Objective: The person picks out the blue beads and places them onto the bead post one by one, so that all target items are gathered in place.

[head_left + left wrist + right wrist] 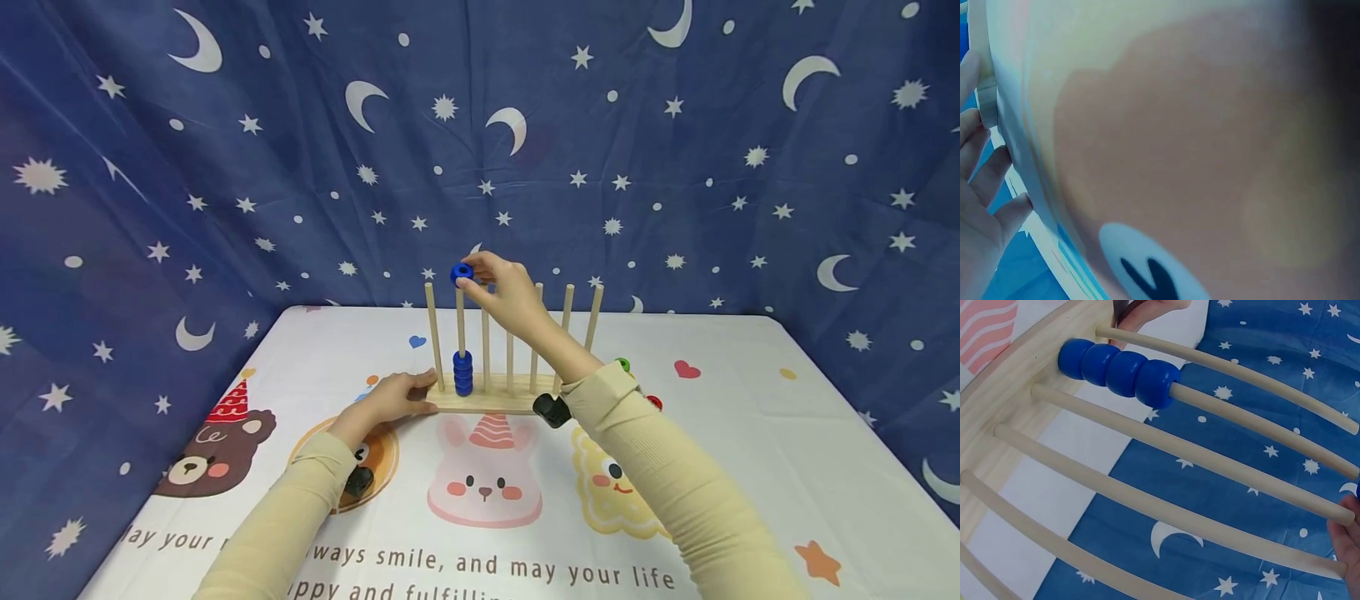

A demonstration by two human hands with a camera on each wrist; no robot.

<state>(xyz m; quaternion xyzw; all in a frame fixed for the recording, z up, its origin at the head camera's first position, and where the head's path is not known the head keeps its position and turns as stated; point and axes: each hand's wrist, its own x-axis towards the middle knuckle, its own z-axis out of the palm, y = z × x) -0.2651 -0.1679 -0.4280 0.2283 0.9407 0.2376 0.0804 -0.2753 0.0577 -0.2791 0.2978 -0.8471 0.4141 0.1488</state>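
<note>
In the head view, the right hand [510,292] pinches a blue bead [455,276] between thumb and fingers at the tip of the second peg [461,321] from the left; whether it is threaded there cannot be told. The left hand [393,397] grips the left end of the wooden base [487,405]. The right wrist view separates four stacked beads [1125,374] low on that peg, but shows only a blue sliver at its edge. The left wrist view shows fingertips against the base and blurred tablecloth [1166,144]. Only the head view catches green [623,364] and red pieces [656,402] behind the right sleeve [675,483].
</note>
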